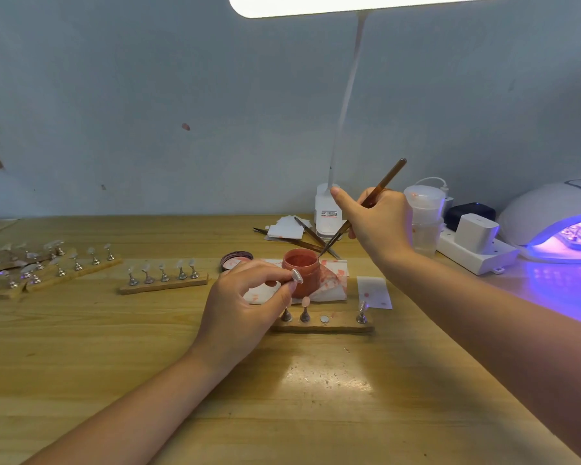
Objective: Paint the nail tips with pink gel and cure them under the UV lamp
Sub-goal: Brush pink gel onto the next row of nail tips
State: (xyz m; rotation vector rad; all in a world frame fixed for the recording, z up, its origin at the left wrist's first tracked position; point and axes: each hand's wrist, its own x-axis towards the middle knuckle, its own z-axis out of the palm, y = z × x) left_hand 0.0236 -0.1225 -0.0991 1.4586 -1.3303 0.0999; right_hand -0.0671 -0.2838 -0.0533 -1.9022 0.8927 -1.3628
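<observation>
1. Pinching a clear nail tip [297, 275] between thumb and fingertips, the left hand [245, 307] hovers just in front of the open jar of pink gel [300, 268]; its fingers are curled together around the tip.
2. Above and right of the jar, the right hand [378, 223] grips a thin brown brush [366, 204]; the fingers are clamped on the handle, and the bristle end slants down to the jar's rim.
3. The jar stands on a paint-stained paper towel [332, 280] on the wooden table [114, 347]; its lid [236, 259] lies just left of it.
4. Just below the jar lies a wooden holder strip [322, 327]; one stand on it carries a pink-painted tip [305, 301], another near the right end carries a clear tip [363, 307].
5. Further strips [163, 280] with clear tips on metal stands lie to the left, well apart from the hands.
6. At the far right edge the UV lamp [557, 223] glows purple inside; a white power strip [477, 253] sits beside it.
7. A white desk lamp [329, 209] stands against the wall behind the jar; spare brushes [302, 236] lie near its base.
</observation>
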